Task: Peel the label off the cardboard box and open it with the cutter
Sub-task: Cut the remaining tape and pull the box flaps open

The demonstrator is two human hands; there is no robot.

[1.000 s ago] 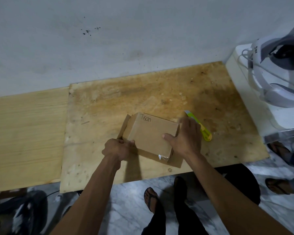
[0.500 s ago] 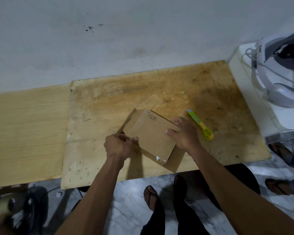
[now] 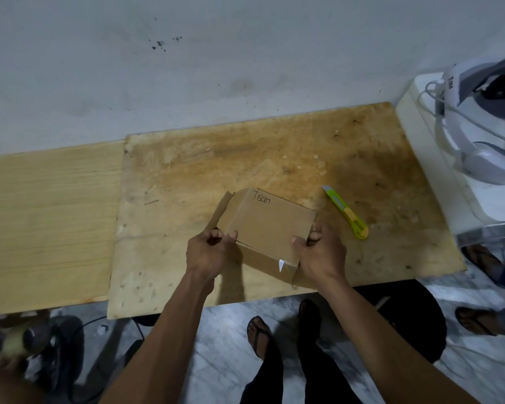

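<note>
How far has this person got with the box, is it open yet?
Partly. No label shows on the cardboard box, only handwriting, so peeling looks done, though hidden faces could hold one. A side flap already hangs loose. Both the left hand and right hand grip the box. The cutter lies untouched beside it, and tape at the near corner looks uncut.

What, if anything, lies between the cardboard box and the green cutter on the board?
Nothing: in the head view only bare stained board separates the cardboard box from the cutter.
</note>
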